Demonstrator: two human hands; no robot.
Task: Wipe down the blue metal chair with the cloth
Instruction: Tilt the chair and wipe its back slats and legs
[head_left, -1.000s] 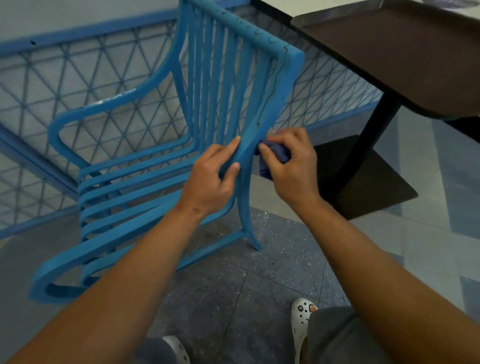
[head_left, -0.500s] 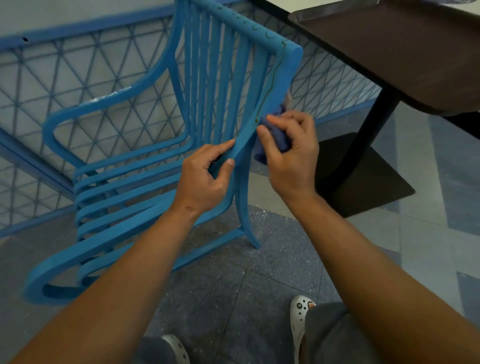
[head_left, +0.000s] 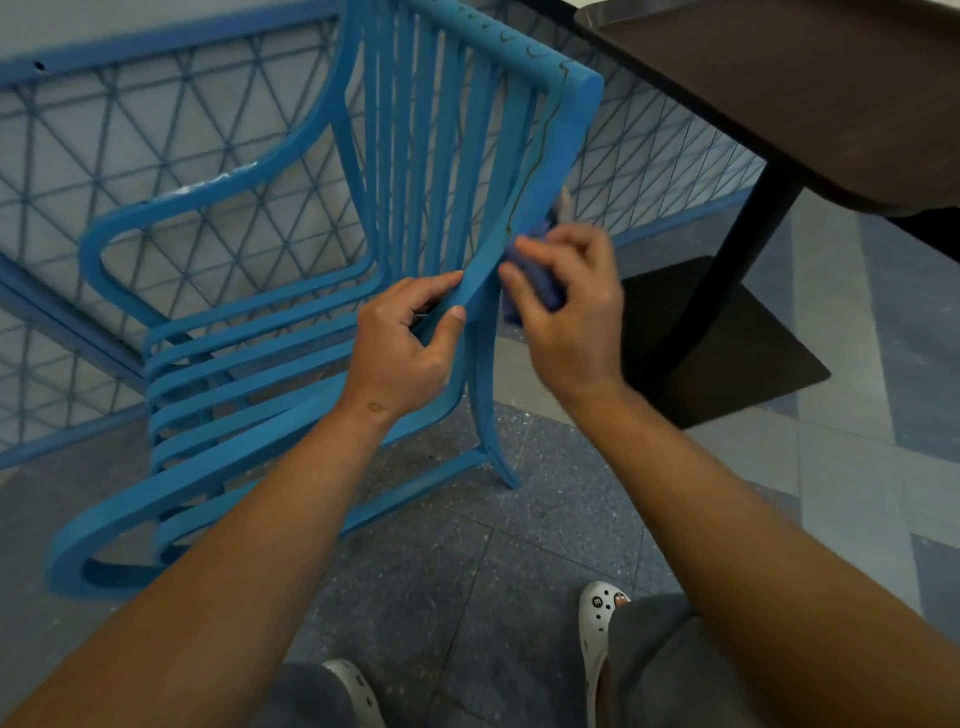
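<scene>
The left hand (head_left: 402, 345) grips the blue chair's (head_left: 249, 358) side rail to steady it on the floor, while the right hand (head_left: 563, 306), fingers pinching the bunched cloth (head_left: 543, 291), rubs that rail's outer edge.

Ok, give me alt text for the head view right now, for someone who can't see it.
A person's right hand presses a blue cloth against the side rail of a blue metal chair, while the left hand grips that rail. A dark table stands at right.

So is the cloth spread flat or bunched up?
Bunched up: the cloth is a wad gripped in the right hand against the chair frame.
</scene>
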